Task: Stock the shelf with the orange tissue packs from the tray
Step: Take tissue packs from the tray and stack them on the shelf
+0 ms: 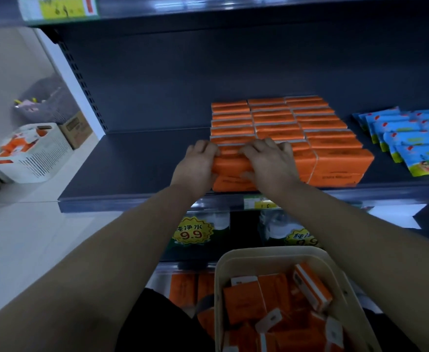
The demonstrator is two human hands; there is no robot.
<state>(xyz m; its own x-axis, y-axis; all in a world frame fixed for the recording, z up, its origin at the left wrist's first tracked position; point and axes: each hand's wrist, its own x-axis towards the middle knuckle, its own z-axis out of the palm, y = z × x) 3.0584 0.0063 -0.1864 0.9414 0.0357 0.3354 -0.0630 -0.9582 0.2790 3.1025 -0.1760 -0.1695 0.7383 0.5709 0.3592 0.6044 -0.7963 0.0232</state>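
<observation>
Three rows of orange tissue packs stand on the dark shelf, right of its middle. At the front of the left row, my left hand and my right hand both grip the front orange pack, fingers curled over its top edge and thumbs on its front face. The pack stands at the shelf's front edge, against the packs behind it. Below, close to me, a beige tray holds several loose orange tissue packs.
Blue wipe packets lie on the shelf to the right. The shelf's left half is bare. A white crate with orange packs, a cardboard box and a grey basket sit on the floor at left. Price tags hang below.
</observation>
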